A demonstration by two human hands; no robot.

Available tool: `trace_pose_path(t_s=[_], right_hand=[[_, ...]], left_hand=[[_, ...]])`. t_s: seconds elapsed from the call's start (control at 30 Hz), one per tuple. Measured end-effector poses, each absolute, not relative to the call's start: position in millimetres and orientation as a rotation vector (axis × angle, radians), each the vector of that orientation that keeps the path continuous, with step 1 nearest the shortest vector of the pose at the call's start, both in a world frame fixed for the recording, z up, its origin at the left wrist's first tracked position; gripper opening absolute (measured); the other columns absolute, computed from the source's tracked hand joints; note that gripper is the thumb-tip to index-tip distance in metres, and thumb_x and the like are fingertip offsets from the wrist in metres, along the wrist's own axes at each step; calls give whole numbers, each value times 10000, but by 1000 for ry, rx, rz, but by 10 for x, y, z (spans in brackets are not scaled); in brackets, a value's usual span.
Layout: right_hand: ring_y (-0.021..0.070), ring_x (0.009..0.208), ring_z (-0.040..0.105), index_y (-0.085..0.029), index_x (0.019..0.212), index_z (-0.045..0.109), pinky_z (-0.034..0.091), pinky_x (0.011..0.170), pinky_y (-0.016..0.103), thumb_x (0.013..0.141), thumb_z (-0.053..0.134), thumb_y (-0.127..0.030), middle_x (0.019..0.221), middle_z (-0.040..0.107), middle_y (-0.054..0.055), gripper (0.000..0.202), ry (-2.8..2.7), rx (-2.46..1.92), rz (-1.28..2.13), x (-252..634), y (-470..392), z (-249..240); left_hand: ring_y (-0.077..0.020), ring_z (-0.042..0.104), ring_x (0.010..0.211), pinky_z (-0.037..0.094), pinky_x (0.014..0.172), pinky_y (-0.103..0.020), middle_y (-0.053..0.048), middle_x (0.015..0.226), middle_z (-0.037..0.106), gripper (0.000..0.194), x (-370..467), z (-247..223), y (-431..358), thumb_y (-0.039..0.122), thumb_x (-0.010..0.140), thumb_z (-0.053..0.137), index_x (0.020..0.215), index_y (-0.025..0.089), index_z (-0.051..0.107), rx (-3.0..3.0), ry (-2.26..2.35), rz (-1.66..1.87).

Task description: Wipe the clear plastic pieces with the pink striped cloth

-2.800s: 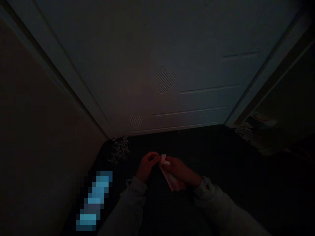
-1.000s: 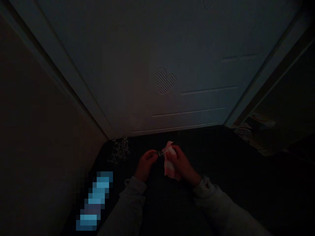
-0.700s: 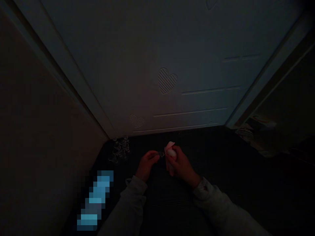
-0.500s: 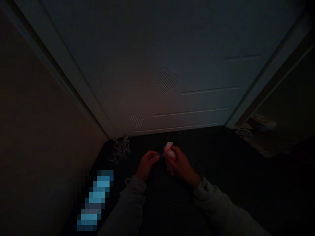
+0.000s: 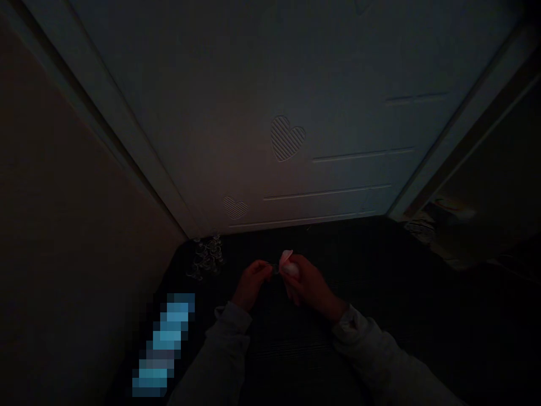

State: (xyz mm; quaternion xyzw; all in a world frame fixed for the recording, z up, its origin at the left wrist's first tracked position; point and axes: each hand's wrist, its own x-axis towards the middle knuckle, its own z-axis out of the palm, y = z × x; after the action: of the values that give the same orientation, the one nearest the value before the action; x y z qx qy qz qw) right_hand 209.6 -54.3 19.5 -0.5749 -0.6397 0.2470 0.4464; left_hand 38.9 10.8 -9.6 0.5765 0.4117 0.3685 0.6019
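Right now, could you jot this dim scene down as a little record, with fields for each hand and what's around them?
Left hand: fingertips of the left hand pinch a small clear piece, details too dark to tell
Right hand: the right hand grips a pink-and-white cloth against that piece
Surface: dark tabletop beneath both hands
Back left corner: cluster of clear hook-like pieces
Left side: glowing blue pixelated patch, contents unreadable
Behind: pale panel with striped hearts
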Motion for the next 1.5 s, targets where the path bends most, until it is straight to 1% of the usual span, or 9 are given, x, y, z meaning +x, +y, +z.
trace_pose_path(t_s=[0.17, 0.43, 0.6, 0.7, 0.8, 1.0, 1.27, 1.4, 1.5], right_hand=[[196, 802, 609, -214, 932, 596, 465, 732, 312, 837, 570, -253, 900, 638, 39, 105, -1664, -1413, 637, 2091, -573, 266], [183, 776, 593, -218, 962, 608, 434, 706, 295, 885, 525, -297, 872, 641, 20, 138, -1698, -1383, 751, 2095, -586, 295], [155, 692, 587, -207, 947, 611, 443, 642, 273, 905, 518, -299, 784, 642, -3, 137, -1701, -1340, 903, 2087, -568, 282], [138, 655, 590, -171, 937, 616, 470, 613, 276, 920, 531, -295, 765, 632, -7, 152, -1694, -1333, 1008, 2078, -566, 265], [128, 643, 606, -135, 918, 620, 508, 596, 282, 930, 543, -314, 788, 630, -6, 195, -1674, -1323, 1129, 2072, -575, 243], [133, 682, 636, -131, 960, 622, 541, 613, 291, 935, 545, -303, 853, 655, 11, 190, -1572, -1254, 1332, 2075, -574, 212], [139, 706, 641, -135, 1018, 609, 546, 631, 304, 935, 546, -299, 899, 656, 24, 194, -1356, -1189, 1446, 2061, -549, 192], [156, 767, 649, -134, 1024, 614, 552, 666, 323, 924, 565, -285, 958, 657, 36, 187, -1246, -1177, 1486, 2037, -543, 185], [164, 788, 652, -139, 1061, 604, 555, 680, 335, 929, 555, -301, 992, 654, 46, 215, -1137, -1193, 1485, 2022, -533, 201]], left_hand=[[-154, 643, 763, 541, 681, -337, -28, 935, 658, 194, 383, -96, 108, 314, 899, 578, 987, 145, 618, 1354, 964, 845], [-158, 645, 776, 541, 690, -343, -31, 949, 659, 200, 372, -114, 122, 316, 898, 579, 996, 146, 617, 1383, 973, 820], [-161, 644, 783, 539, 702, -350, -30, 947, 660, 193, 373, -103, 125, 313, 895, 583, 983, 145, 621, 1404, 962, 809], [-168, 646, 805, 537, 721, -361, -32, 956, 661, 193, 370, -107, 127, 313, 894, 586, 980, 145, 624, 1412, 946, 798], [-173, 648, 820, 536, 736, -370, -34, 961, 663, 194, 371, -109, 123, 313, 894, 585, 982, 145, 625, 1411, 928, 787], [-180, 649, 846, 534, 755, -380, -35, 974, 665, 185, 382, -54, 96, 303, 888, 595, 978, 144, 629, 1395, 908, 783], [-184, 645, 866, 533, 764, -386, -42, 1008, 658, 185, 395, -19, 77, 288, 885, 600, 1005, 148, 623, 1334, 907, 834], [-182, 647, 859, 535, 760, -384, -42, 1007, 659, 192, 403, -35, 71, 290, 888, 596, 1016, 149, 620, 1295, 895, 856], [-180, 648, 851, 537, 756, -383, -42, 1007, 658, 201, 409, -42, 61, 292, 890, 594, 1032, 150, 616, 1277, 884, 864]])
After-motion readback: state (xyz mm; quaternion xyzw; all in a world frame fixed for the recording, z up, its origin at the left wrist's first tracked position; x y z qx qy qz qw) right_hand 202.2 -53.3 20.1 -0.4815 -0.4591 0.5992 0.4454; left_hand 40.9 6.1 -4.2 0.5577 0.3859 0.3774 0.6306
